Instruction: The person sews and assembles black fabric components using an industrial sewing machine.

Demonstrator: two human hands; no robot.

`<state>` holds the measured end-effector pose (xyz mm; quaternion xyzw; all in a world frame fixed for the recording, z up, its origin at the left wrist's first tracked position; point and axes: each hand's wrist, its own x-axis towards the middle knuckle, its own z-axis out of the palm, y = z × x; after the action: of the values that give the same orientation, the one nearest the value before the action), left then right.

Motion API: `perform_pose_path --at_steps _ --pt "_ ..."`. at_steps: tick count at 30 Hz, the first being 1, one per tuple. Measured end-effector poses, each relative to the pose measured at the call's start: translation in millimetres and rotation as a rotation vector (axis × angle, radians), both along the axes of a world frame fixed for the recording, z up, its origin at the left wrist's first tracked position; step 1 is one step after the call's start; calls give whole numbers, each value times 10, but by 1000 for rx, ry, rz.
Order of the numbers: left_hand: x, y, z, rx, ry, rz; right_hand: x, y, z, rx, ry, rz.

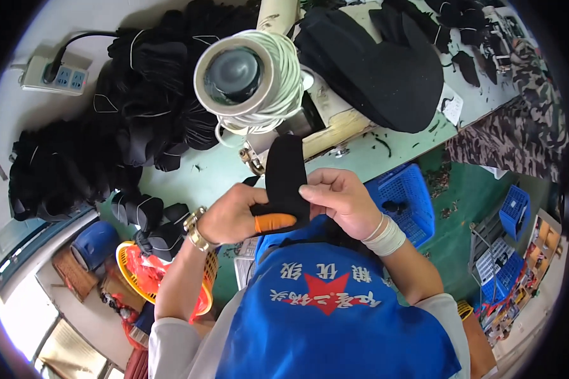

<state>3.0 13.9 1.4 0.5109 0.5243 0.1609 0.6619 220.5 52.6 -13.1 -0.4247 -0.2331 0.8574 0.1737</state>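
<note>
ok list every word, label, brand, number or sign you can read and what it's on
Blue cloth apron: two rows of white characters, the lower crossing a red star; large, but I won't copy them out.
White paper slip on the table: any writing is too small to read.
Long black fabric piece: no writing visible.

A workshop, probably for sewing: bundled black fabric pieces [152, 104], a littered worktable [193, 189] and blue plastic crates [425, 205].
</note>
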Motion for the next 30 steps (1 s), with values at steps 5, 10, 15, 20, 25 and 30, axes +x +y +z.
perform_pose_path --at_steps 5,10,15,20,25,30 --pt "-230 202 5 -234 177 -140 -117 -70 -266 -95 -17 -30" --pt "-582 122 -37 -382 -53 -39 -285 -213 -348 -375 158 -93" --pt "-622 300 41 -363 -76 -20 -417 -202 -213 -414 214 -210" --pt "-673 411 6 -89 93 -58 -529 -272 -247 -345 189 -328" --pt "-661 658 238 -40 88 -199 -650 -297 -178 -300 149 -426" --pt "-745 640 156 -59 136 -243 -687 -330 -121 -383 190 -452"
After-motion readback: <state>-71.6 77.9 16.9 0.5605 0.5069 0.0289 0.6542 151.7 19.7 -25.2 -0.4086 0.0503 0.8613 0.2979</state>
